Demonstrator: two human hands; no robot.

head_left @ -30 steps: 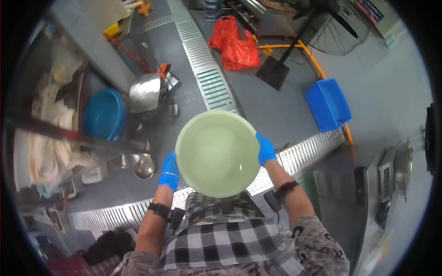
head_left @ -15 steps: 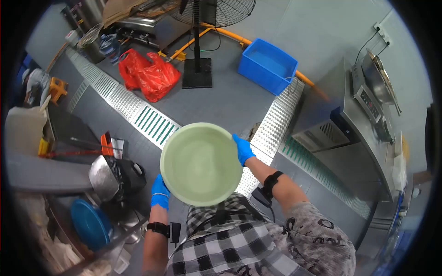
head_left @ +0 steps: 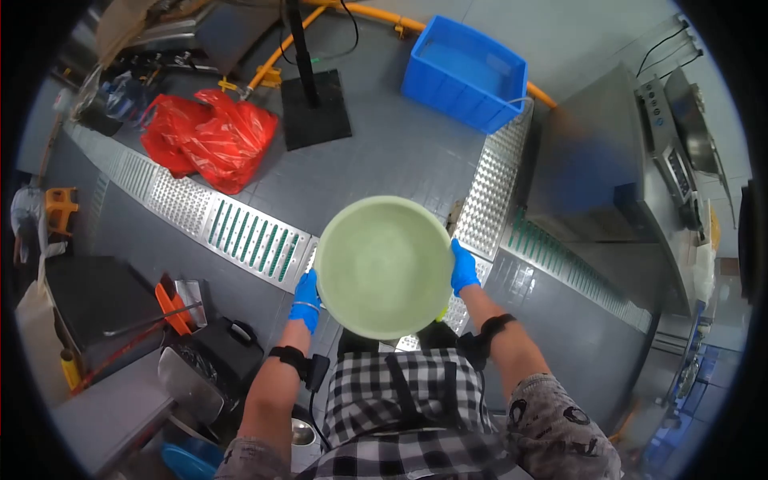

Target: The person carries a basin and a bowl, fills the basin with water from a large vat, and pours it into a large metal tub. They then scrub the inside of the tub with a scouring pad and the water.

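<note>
Red bag (head_left: 212, 140): on the floor (head_left: 368, 168).
Left hand (head_left: 306, 300): grip holds the left side of the green tub (head_left: 384, 264).
Tub: held up between both hands.
Right hand (head_left: 464, 270): grip holds the tub's right side.
Blue box (head_left: 460, 96): by an orange pole (head_left: 544, 95).

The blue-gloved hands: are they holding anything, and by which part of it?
A round, pale green basin, held at opposite sides near the rim by the blue-gloved left hand and blue-gloved right hand; the exact grip underneath is hidden.
</note>
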